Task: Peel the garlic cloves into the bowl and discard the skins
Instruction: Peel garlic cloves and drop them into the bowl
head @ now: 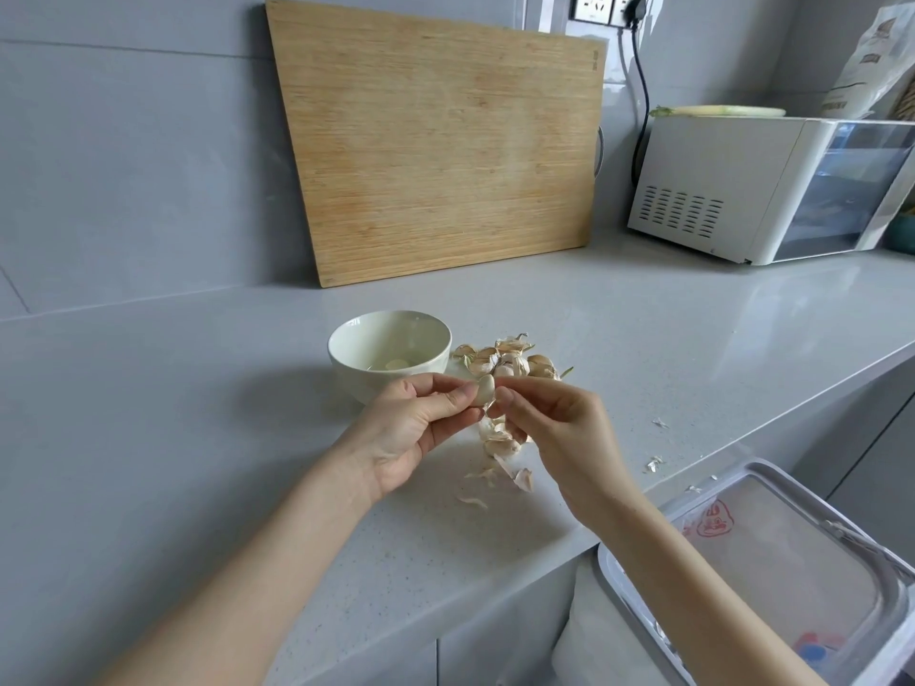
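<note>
One garlic clove [485,388] in left hand [416,433]

No text can be read for certain. The board [435,156], leaning on the wall at the counter's [148,413] back edge, carries a small dark stamp near its top right corner, too small to read. The bag [871,56] on the oven [718,190], at the counter's back right corner, bears dark printed lines and a picture, all blurred. The liner [782,561] in the bin [614,586], below the counter's front edge at the right, shows a round red mark with characters that cannot be made out.
</note>
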Available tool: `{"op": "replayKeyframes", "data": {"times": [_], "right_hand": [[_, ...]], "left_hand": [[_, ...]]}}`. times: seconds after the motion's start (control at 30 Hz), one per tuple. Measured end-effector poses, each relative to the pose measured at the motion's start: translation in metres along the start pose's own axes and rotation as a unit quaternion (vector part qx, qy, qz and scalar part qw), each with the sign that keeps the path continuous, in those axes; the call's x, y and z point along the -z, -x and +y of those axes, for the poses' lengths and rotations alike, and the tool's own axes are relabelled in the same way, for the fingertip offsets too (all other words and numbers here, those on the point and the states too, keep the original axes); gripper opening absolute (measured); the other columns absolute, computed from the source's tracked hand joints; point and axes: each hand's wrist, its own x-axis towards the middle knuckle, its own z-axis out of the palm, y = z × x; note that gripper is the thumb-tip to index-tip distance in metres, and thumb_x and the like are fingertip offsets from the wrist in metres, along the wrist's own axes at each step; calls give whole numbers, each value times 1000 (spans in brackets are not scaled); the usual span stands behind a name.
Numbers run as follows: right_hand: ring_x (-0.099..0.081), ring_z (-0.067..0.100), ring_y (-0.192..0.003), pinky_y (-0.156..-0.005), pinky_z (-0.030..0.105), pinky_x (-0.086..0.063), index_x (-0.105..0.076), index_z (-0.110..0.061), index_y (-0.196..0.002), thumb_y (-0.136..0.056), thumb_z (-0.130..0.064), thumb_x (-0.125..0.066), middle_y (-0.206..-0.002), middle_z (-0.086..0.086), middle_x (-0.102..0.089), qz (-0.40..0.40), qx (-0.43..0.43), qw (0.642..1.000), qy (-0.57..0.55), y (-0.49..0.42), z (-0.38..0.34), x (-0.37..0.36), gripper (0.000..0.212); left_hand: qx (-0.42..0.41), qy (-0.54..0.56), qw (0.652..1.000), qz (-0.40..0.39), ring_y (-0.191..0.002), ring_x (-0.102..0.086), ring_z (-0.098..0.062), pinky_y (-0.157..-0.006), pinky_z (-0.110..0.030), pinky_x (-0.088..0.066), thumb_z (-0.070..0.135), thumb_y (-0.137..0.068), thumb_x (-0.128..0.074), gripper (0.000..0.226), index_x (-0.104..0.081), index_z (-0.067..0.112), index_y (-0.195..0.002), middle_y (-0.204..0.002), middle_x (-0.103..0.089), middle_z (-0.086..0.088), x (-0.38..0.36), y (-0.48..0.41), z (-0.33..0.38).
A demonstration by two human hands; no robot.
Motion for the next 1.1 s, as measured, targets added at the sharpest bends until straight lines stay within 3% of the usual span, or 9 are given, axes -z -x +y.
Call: {"op": "replayKeyframes", "data": {"times": [0.13,0.37,0.57,0.9,1.1], "right_hand": [[-52,0,-52,-56,14,-43,-73,-16,-80,-87,-12,-64,-62,-5,-66,26,9,999,47,-1,3,-5,12],[-49,6,-52,-55,18,-43,-73,-18,-79,-88,-10,-63,-62,-3,-66,29,12,999,43,-2,9,-8,16],[-46,14,-56,-55,26,-42,-72,-20,-77,-90,-6,-60,-61,-3,-64,19,19,999,35,-2,12,-7,22],[-45,8,-53,-54,20,-42,-71,-17,-79,-92,-5,-56,-63,-4,-64,12,20,1000,19,-1,13,-7,23],[-51,-1,-49,-53,12,-42,-71,-13,-80,-90,-11,-61,-55,-11,-62,27,43,996,79,0,12,-11,14]], "left_hand": [[-48,-69,996,35,-61,-66,-11,-64,-17,-56,-5,-78,-63,6,-63,0,-75,-64,-66,-3,-1,0,-3],[-98,-147,982,68,-64,-67,-16,-62,-18,-55,-4,-74,-71,5,-65,-3,-74,-68,-68,-9,-1,-2,-6],[-64,-120,988,73,-71,-67,-25,-60,-18,-54,-4,-73,-71,15,-64,-12,-83,-78,-67,-18,-1,-2,-6],[-25,-57,995,75,-56,-65,-12,-56,-16,-53,-5,-74,-68,6,-64,-6,-77,-68,-70,-7,-3,-2,-3],[-39,-82,992,86,-52,-64,-12,-55,-17,-53,-6,-74,-69,6,-63,-4,-74,-61,-66,-6,-3,0,-3]]}}
